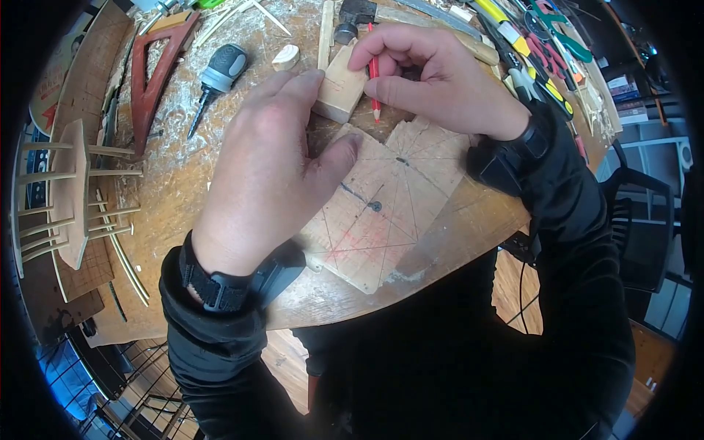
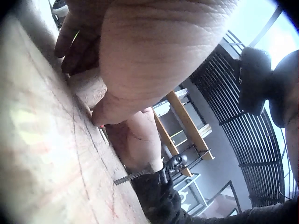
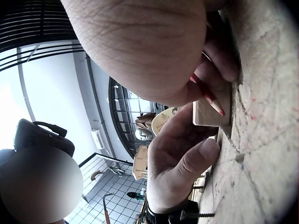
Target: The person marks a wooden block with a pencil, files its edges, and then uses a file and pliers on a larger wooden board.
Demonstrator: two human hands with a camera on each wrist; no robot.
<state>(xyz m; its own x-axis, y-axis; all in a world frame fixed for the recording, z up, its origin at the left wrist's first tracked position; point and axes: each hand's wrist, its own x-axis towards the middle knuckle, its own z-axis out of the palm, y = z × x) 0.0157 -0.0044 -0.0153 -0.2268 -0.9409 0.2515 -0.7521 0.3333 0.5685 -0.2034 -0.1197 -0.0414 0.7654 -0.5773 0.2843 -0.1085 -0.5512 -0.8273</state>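
Observation:
A small pale wooden block (image 1: 341,92), narrowed at its far end, lies at the far edge of a square board (image 1: 407,220) marked with radiating lines. My left hand (image 1: 260,150) rests its fingertips against the block's left side, its thumb apart from the block and over the board. In my right hand (image 1: 436,77) a red pencil (image 1: 375,99) is pinched between thumb and fingers, point down beside the block's right side. The right wrist view shows the pencil's red tip (image 3: 221,112) close in front of the block's end face. A dark screw (image 2: 132,177) stands up from the board.
Left of the hands lie a screwdriver (image 1: 220,73) with a drill-like shaft and a red triangular frame (image 1: 150,88). A hammer (image 1: 359,11) lies beyond the block. Several tools, including pliers (image 1: 546,55), crowd the right. A slatted wooden piece (image 1: 73,194) stands at far left.

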